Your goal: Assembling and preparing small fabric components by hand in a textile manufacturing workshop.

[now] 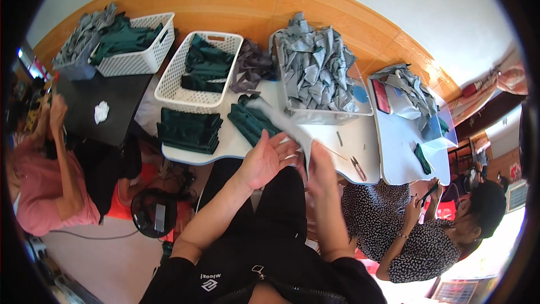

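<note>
A grey cloth piece (288, 126), smeared by motion, hangs over the near edge of the white table in front of me. My right hand (320, 169) is blurred too and grips the lower end of the cloth. Just left of it, my left hand (265, 160) is turned palm up with its fingers apart; some fingertips are beside or behind the cloth, and I cannot tell if they touch it. Beyond my left hand lies a loose dark green cloth piece (247, 121). A neat stack of folded green cloth (189, 130) sits to its left.
A white basket (160, 94) holds green cloth; a clear bin (332, 117) overflows with grey pieces. Thread snips (358, 169) lie near the table's right edge. A fan (153, 214) stands at lower left. People work on both sides, one in a patterned dress (419, 247).
</note>
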Motion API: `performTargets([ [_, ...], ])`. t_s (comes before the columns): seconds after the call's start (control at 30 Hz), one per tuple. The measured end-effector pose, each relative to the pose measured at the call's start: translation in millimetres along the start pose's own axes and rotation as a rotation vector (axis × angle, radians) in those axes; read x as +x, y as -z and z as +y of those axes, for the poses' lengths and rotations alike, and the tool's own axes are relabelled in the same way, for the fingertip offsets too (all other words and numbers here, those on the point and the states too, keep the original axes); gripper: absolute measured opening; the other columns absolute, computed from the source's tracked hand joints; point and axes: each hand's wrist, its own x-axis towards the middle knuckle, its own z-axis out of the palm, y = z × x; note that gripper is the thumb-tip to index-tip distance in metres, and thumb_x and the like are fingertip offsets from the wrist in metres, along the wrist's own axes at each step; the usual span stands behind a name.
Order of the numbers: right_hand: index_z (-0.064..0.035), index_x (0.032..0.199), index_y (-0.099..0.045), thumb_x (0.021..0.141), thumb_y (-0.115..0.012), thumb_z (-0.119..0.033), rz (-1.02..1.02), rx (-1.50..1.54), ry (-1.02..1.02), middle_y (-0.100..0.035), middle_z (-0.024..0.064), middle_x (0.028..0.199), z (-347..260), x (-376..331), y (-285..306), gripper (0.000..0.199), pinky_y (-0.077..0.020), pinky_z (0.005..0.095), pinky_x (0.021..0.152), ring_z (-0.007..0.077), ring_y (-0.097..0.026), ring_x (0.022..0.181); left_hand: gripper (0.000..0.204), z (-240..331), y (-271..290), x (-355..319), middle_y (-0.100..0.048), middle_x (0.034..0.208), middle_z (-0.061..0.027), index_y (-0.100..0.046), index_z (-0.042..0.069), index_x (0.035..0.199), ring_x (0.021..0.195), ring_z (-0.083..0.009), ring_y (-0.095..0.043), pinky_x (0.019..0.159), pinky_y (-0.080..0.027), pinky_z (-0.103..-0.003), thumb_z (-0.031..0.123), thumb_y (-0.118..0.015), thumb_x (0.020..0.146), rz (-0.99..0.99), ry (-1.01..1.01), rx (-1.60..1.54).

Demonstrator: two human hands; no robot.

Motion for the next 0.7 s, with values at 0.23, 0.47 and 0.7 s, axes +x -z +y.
performTargets([
  [0.23,-0.0006,0.16,-0.086,0.143,-0.07,-0.032,0.018,0.06,-0.417,-0.096,0.0162,0.151,134.9,-99.3,41.5,0.038,-0.0748,0.0414,0.114,0.027,-0.093,0.13,0.027,-29.4,75.6,-34.9,-0.073,0.112,-0.0018,-0.076,0.009,0.151,0.1,-0.0221,-0.072,0.105,-0.066,-0.044,0.034,-0.071,0.143,0.08,-0.296,0.088],
  [0.47,-0.0057,0.16,-0.093,0.124,-0.097,-0.017,0.026,-1.155,0.247,-0.095,0.0137,0.148,133.2,-104.1,2.9,0.037,-0.0688,0.042,0.11,0.0287,-0.086,0.133,0.027,-51.0,78.8,-65.5,-0.078,0.118,0.0027,-0.078,0.01,0.143,0.097,-0.005,-0.069,0.092,-0.061,-0.031,0.034,-0.067,0.147,0.53,-0.444,0.477],
  [0.7,0.006,0.133,-0.095,0.121,-0.099,-0.003,0.111,-0.915,0.119,-0.091,0.0055,0.125,152.4,-100.4,18.1,0.015,-0.0605,0.0298,0.099,0.0121,-0.078,0.108,0.036,-61.3,90.5,-77.1,-0.079,0.12,-0.0021,-0.081,0.0,0.148,0.108,-0.009,-0.069,0.097,-0.058,-0.031,0.035,-0.071,0.144,0.584,-0.513,0.836],
])
